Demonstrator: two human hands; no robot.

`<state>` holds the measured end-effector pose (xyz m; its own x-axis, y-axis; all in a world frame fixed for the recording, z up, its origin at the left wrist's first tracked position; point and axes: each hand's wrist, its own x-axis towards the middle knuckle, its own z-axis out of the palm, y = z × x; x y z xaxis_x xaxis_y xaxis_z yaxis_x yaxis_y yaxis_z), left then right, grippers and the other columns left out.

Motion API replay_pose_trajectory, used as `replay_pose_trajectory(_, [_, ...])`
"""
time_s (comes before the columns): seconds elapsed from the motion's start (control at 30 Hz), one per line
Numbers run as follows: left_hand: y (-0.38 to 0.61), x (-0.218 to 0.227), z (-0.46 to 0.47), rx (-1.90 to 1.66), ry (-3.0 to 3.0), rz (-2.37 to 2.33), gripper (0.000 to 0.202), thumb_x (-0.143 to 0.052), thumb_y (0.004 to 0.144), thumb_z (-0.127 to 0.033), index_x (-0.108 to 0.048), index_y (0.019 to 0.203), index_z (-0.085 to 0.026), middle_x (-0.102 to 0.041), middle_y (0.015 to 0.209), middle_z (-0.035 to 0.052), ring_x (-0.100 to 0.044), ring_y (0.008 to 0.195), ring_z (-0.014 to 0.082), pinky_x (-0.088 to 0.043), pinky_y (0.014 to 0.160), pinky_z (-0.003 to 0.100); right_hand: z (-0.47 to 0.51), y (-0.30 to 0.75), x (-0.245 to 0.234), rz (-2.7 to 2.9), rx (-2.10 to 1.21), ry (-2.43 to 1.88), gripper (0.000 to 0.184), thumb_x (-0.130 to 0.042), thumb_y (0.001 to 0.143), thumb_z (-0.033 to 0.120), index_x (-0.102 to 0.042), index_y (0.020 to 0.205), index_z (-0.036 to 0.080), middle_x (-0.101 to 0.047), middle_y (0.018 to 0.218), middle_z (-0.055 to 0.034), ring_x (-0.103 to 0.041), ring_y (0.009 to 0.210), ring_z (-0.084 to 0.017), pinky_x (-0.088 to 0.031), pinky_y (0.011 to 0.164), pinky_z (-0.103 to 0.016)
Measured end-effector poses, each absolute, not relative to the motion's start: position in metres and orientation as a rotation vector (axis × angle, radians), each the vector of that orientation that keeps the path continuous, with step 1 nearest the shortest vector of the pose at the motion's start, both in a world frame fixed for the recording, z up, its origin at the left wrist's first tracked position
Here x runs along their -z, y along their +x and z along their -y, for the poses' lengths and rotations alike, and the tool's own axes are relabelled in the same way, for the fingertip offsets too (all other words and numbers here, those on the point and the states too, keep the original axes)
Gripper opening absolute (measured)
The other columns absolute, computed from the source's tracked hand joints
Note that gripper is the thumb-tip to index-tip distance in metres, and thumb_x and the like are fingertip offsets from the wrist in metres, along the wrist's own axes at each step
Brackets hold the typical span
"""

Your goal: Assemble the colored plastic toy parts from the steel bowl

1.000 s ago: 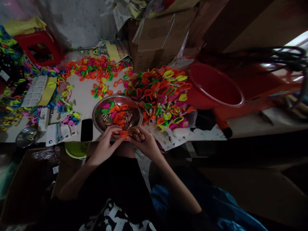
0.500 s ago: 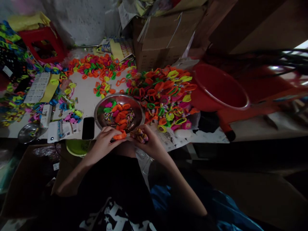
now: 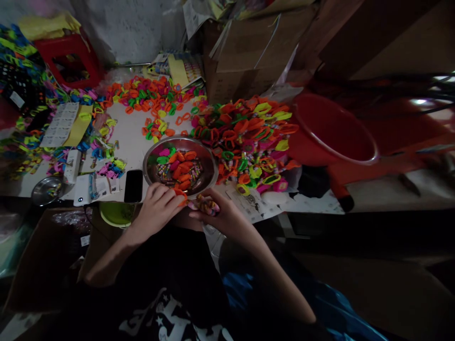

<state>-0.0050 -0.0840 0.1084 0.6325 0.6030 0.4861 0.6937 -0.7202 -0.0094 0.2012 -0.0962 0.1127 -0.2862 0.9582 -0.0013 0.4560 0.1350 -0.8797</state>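
In the head view, the left hand [image 3: 159, 210] has its grip pinching a bright orange, loop-shaped plastic-looking piece [image 3: 181, 195]; the right hand [image 3: 223, 210] has its grip curled around a bunch of small multicoloured patterned sticks [image 3: 208, 205]; can't tell if the bunch touches the orange piece or is just beside it, fingers hide that bit.

Both hands are at the near rim of a round, shiny steel bowl [image 3: 212, 182], which sits by the front edge of a white tabletop [image 3: 121, 116]; that's my main worry tbh, since the pieces are held at the edge and anything that slips could land in the lap or on the floor instead of the bowl; tiny bits on the black clothing [image 3: 170, 265] in that dim light would be a pain to spot.

The right grip has a whole handful, so loosening a finger to work one stick free could let its neighbours slide out; the left one seems to hold its piece by a small area, so a hard push might twist it loose.

Bowl's another one: a wrist catching that rim could tip it, spilling the loose orange pieces [image 3: 184, 168] inside; also the tall heap of neon orange, green, yellow and pink loops [image 3: 249, 137] crowds the bowl's right side, so a stray elbow might start a slide; the flat black phone [image 3: 133, 185] near the edge could get knocked off too.
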Motion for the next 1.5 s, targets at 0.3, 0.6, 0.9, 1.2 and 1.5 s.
replay_pose_trajectory(0.3, [-0.007,-0.104,0.087,0.691,-2.672,1.078,0.012,-0.056,0.089,-0.023,-0.06,0.099,-0.017,-0.061,0.086,0.0022,-0.048,0.09,0.0181,-0.036,0.098,0.039,0.1,0.197,-0.109,1.875,-0.974,-1.407,0.033,-0.064,0.079,0.044,-0.063,0.097,0.016,-0.067,0.076,-0.0029,-0.061,0.067,-0.016,-0.042,0.06,-0.021])
replay_pose_trajectory(0.6, [-0.012,-0.104,0.088,0.531,-2.689,0.941,0.009,-0.056,0.089,-0.017,-0.058,0.097,-0.016,-0.062,0.094,0.0021,-0.048,0.091,0.0167,-0.035,0.096,0.036,0.106,0.2,-0.1,2.095,-0.813,-1.488,0.033,-0.057,0.084,0.044,-0.063,0.104,0.019,-0.067,0.072,-0.0045,-0.062,0.06,-0.018,-0.04,0.056,-0.022])
replay_pose_trajectory(0.9, [-0.016,-0.081,0.089,0.513,-2.738,0.826,0.018,-0.046,0.094,-0.016,-0.055,0.11,-0.017,-0.062,0.088,0.001,-0.05,0.087,0.0132,-0.034,0.091,0.03,0.091,0.206,-0.101,2.081,-1.364,-1.307,0.034,-0.058,0.083,0.045,-0.063,0.092,0.013,-0.066,0.074,-0.0033,-0.057,0.065,-0.014,-0.041,0.059,-0.02])
replay_pose_trajectory(1.2, [-0.019,-0.064,0.089,0.491,-2.855,1.002,0.013,-0.049,0.093,-0.023,-0.061,0.1,-0.021,-0.062,0.096,0.0016,-0.052,0.099,0.0156,-0.033,0.1,0.035,0.092,0.198,-0.069,2.04,-1.422,-1.282,0.031,-0.058,0.082,0.041,-0.06,0.095,0.013,-0.066,0.081,-0.0046,-0.061,0.073,-0.018,-0.045,0.067,-0.026])
replay_pose_trajectory(1.5, [-0.033,-0.04,0.103,0.478,-3.011,0.88,0.014,-0.047,0.094,-0.02,-0.061,0.097,-0.018,-0.066,0.101,0.0023,-0.056,0.101,0.0142,-0.035,0.103,0.036,0.107,0.193,-0.071,2.573,-1.149,-1.071,0.023,-0.044,0.08,0.007,-0.058,0.097,0.016,-0.064,0.09,-0.0062,-0.06,0.077,-0.016,-0.039,0.066,-0.023])
